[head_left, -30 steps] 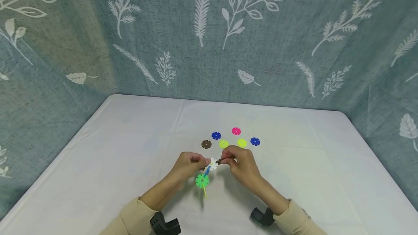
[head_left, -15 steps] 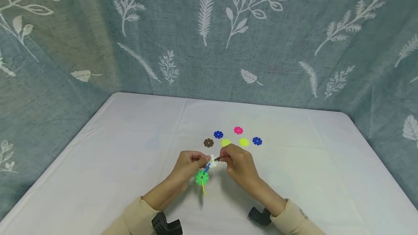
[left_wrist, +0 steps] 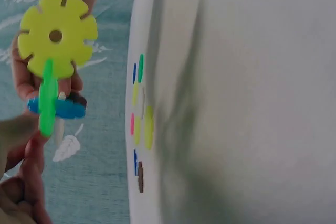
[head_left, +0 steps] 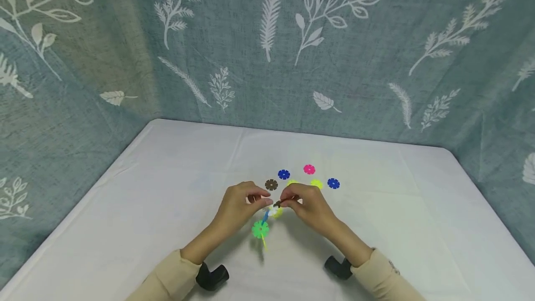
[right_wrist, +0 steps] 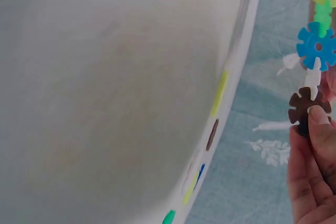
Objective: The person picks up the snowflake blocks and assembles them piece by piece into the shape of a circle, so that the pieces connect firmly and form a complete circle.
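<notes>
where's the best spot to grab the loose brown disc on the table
Pinch the brown disc by its notched rim, coming straight down from above. It lies flat on the white table, so only its edges offer grip. Its left side looks clearest; the blue disc sits close on its far right.

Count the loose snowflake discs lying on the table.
6: brown disc, blue disc, pink disc, yellow disc, second blue disc, and a yellow-green disc partly hidden behind the right hand.

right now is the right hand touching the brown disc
Touching. The right wrist view shows the right hand with a fingertip pressed on the brown disc.
</notes>
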Available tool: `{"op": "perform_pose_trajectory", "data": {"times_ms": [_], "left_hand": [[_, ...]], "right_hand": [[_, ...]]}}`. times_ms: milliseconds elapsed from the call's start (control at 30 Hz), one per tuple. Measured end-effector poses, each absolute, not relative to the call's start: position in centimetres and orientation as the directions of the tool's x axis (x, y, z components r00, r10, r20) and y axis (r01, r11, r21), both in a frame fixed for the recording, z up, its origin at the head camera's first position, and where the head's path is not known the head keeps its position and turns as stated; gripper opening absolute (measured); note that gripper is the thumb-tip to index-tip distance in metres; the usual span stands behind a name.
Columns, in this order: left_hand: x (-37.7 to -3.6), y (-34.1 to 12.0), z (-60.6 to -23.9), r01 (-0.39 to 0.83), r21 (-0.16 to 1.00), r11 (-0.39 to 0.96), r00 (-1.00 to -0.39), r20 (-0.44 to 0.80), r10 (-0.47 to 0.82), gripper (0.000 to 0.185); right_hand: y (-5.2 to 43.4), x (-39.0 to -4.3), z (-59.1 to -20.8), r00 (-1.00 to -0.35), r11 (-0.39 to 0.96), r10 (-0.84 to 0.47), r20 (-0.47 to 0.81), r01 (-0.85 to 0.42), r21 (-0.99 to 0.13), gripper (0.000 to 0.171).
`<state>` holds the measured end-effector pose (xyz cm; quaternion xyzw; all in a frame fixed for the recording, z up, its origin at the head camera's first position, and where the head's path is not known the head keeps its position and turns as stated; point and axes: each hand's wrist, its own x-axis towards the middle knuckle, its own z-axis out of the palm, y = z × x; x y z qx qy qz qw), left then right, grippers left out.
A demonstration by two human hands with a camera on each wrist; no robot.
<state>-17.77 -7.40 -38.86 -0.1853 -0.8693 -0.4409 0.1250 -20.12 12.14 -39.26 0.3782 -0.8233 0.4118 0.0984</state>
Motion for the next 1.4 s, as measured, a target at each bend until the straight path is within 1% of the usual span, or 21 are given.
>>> {"op": "perform_pose_trajectory", "data": {"times_ms": [100, 200, 300, 433, 500, 567, 633, 733, 800, 833, 900, 1033, 1200, 1333, 1400], "left_hand": [[-18.0, -7.1, -38.6, 0.539, 0.653, 0.532, -0.842, 0.441, 0.312, 0.014], [-18.0, -7.0, -38.5, 0.566, 0.621, 0.542, -0.824, 0.439, 0.358, 0.009], [-18.0, -7.0, -38.5, 0.582, 0.575, 0.575, -0.812, 0.449, 0.373, 0.003], [-17.9, -7.4, -38.8, 0.58, 0.537, 0.612, -0.807, 0.482, 0.342, 0.004], [-18.0, -7.8, -39.0, 0.561, 0.556, 0.614, -0.817, 0.488, 0.305, 0.004], [-18.1, -8.3, -39.1, 0.54, 0.576, 0.614, -0.829, 0.49, 0.27, 0.004], [-18.1, -8.7, -39.1, 0.521, 0.597, 0.609, -0.84, 0.486, 0.243, 0.004], [-18.1, -9.2, -39.2, 0.507, 0.616, 0.603, -0.848, 0.481, 0.222, 0.006], [-18.1, -9.4, -39.2, 0.505, 0.618, 0.603, -0.849, 0.48, 0.219, 0.007], [-18.1, -9.4, -39.3, 0.505, 0.616, 0.605, -0.849, 0.481, 0.219, 0.007], [-18.1, -9.5, -39.3, 0.5, 0.617, 0.607, -0.851, 0.479, 0.215, 0.008], [-18.2, -9.5, -39.5, 0.491, 0.624, 0.608, -0.857, 0.47, 0.21, 0.009], [-18.4, -9.3, -39.6, 0.495, 0.634, 0.594, -0.857, 0.468, 0.216, 0.009], [-18.5, -9.1, -39.8, 0.494, 0.647, 0.581, -0.861, 0.458, 0.222, 0.009], [-18.6, -9.0, -39.8, 0.494, 0.651, 0.577, -0.862, 0.452, 0.228, 0.009]], "right_hand": [[11.8, -20.2, -39.3, -0.686, 0.36, -0.542, 0.485, -0.711, -0.604, 0.012], [11.4, -20.1, -39.2, -0.678, 0.343, -0.538, 0.5, -0.718, -0.605, 0.013], [11.2, -20.2, -39.2, -0.676, 0.325, -0.542, 0.5, -0.717, -0.616, 0.014], [11.3, -20.5, -39.1, -0.738, 0.3, -0.52, 0.43, -0.629, -0.717, 0.022], [11.5, -20.8, -39.0, -0.785, 0.325, -0.493, 0.375, -0.566, -0.758, 0.026], [11.7, -21.2, -39.1, -0.831, 0.374, -0.474, 0.292, -0.49, -0.787, 0.027], [11.8, -21.7, -39.3, -0.869, 0.434, -0.463, 0.171, -0.391, -0.812, 0.027], [11.9, -22.3, -39.9, -0.891, 0.488, -0.454, -0.024, -0.225, -0.843, 0.028], [11.9, -22.4, -40.3, -0.888, 0.5, -0.446, -0.109, -0.147, -0.853, 0.029], [11.9, -22.4, -40.4, -0.885, 0.509, -0.449, -0.121, -0.142, -0.849, 0.03], [11.8, -22.4, -40.7, -0.88, 0.54, -0.457, -0.128, -0.16, -0.827, 0.032], [11.5, -22.0, -41.0, -0.871, 0.623, -0.484, -0.088, -0.272, -0.733, 0.034], [11.0, -21.6, -41.0, -0.883, 0.677, -0.469, 0.003, -0.362, -0.641, 0.028], [10.9, -21.4, -40.9, -0.899, 0.688, -0.432, 0.079, -0.384, -0.616, 0.02], [11.0, -21.3, -40.8, -0.91, 0.669, -0.405, 0.089, -0.361, -0.65, 0.016]]}}
